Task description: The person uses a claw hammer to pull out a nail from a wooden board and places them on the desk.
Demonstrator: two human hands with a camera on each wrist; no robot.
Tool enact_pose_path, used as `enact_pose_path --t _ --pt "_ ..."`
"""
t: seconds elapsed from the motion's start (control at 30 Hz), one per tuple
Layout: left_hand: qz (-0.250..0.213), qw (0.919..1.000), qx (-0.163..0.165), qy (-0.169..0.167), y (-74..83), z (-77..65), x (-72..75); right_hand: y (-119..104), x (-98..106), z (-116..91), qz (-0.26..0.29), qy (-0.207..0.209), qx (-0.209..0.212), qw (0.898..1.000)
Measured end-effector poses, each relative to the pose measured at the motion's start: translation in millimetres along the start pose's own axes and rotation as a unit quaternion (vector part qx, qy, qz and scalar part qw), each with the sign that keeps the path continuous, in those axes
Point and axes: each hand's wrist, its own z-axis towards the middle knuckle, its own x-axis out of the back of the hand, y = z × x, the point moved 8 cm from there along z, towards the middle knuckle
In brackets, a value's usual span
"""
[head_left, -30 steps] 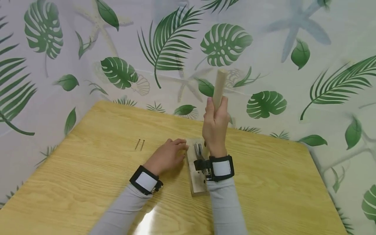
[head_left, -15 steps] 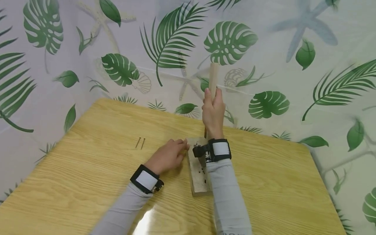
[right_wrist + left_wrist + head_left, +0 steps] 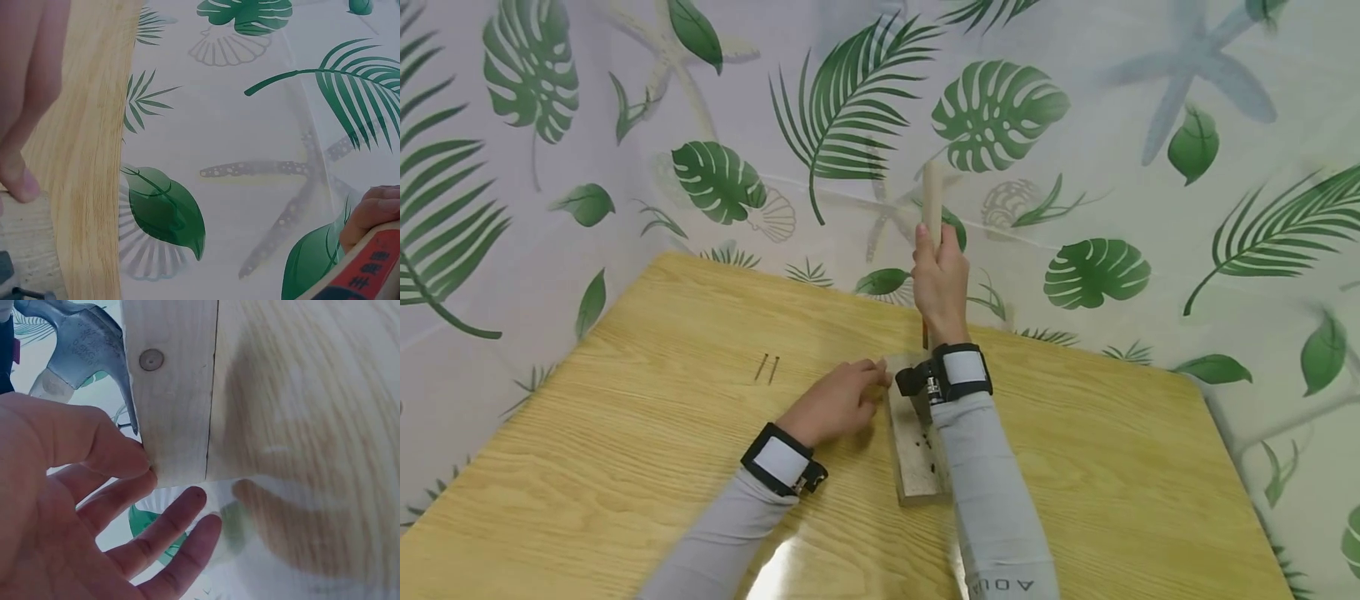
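My right hand [image 3: 942, 287] grips the pale wooden handle of a claw hammer [image 3: 932, 204], which points away from me. In the left wrist view the metal head of the hammer [image 3: 94, 347] sits over the block's edge, its claw beside a thin dark nail [image 3: 125, 426]. The wooden block [image 3: 917, 471] lies lengthwise on the table, with several small dark holes or marks in its near part. My left hand [image 3: 837, 402] holds the block's far left corner with thumb and fingertips, the other fingers spread loosely. My right wrist and its camera hide the hammer head in the head view.
Two loose nails, a left nail [image 3: 762, 367] and a right nail [image 3: 773, 370], lie apart on the wood-grain table [image 3: 662, 433], left of the block. A leaf-printed cloth [image 3: 850, 108] hangs directly behind the table's far edge.
My right hand has moved forward, away from me, and the hammer handle has swung from a rightward lean to nearly straight ahead. The left hand stays at the block's corner.
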Motion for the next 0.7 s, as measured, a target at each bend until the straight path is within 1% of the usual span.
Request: enact_pose_path --t 0.07,0.23,0.43,0.57,0.63,0.7 --pt "-0.006 1.0 0.001 -0.001 -0.5 -0.2 -0.6 0.9 0.9 1.3 -0.002 0.007 -0.001 1.0" --pt "0.0 1.0 0.002 -0.001 -0.7 0.8 -1.3 3.2 4.2 4.5 -0.018 0.023 0.0 1.0" --pt "-0.005 0.9999 0.01 -0.003 2.0 0.7 -0.2 3.8 6.9 7.0 -0.038 0.059 -0.009 0.998" --pt "-0.012 0.9997 0.021 -0.004 1.1 0.3 -1.3 2.4 1.2 8.5 -0.037 0.055 -0.01 0.998" --pt "-0.011 0.9996 0.027 -0.002 0.1 0.8 -2.1 0.1 -1.3 8.7 -0.037 0.051 0.0 0.998" --pt "-0.007 0.9996 0.026 0.0 -0.3 1.7 -3.9 -2.3 -2.1 8.6 -0.035 0.053 0.016 0.998"
